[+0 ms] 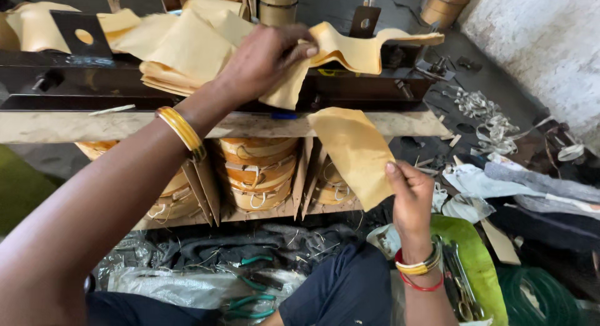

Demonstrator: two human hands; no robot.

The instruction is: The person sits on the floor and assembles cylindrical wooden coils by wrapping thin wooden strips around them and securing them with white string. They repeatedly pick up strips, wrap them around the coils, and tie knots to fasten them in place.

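Insulating step: left hand (pixel 265 60) pinched the yellow-tan insulation paper sheets (pixel 187 45) atop the dark metal frame (pixel 56 82); right hand (pixel 409 198) gripped a loose tan paper piece (pixel 353 151) beside the wound orange coils (pixel 259 173). Next probably needs careful tucking.

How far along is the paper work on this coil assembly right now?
Done: several yellow paper sheets already lie draped over the dark metal frame. In hand: the left hand presses a strip on top, and the right hand holds a loose paper piece beside the wound coils. That piece is not yet placed.
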